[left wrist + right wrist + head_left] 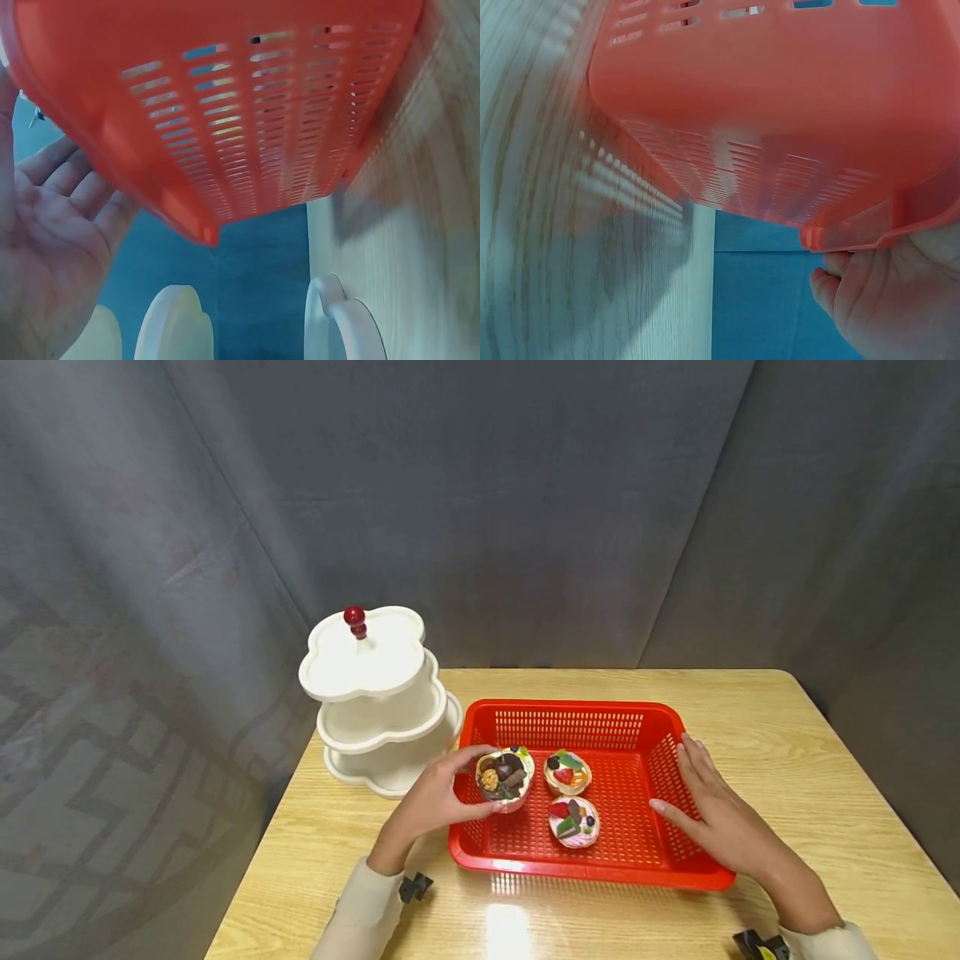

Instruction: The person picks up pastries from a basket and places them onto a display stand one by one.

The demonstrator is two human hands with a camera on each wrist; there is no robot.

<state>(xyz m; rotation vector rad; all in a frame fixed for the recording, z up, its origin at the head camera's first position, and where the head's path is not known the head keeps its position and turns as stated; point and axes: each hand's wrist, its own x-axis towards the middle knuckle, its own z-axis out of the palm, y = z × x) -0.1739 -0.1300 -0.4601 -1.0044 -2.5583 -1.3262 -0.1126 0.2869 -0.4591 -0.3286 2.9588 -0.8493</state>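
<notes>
In the head view my left hand (pixel 438 793) holds a chocolate-topped cupcake (pixel 504 778) with a walnut-like piece on it, thumb on the near side and fingers on the far side. It is over the left end of a red plastic basket (pixel 622 852). Two more small desserts are inside: a fruit tart (pixel 567 772) and a pink-creamed tart (pixel 573 822). My right hand (pixel 723 818) lies at the basket's right rim, fingers extended along it and thumb reaching inward. The left wrist view shows my left palm (pixel 52 232) beside the rim; the basket wall hides most of the cupcake.
A white three-tier stand (pixel 382 718) with scalloped trays and a red knob (pixel 355 618) stands left of the basket, close to its rim. The light wooden table (pixel 810 760) ends at grey curtains (pixel 525 527) behind and at the sides.
</notes>
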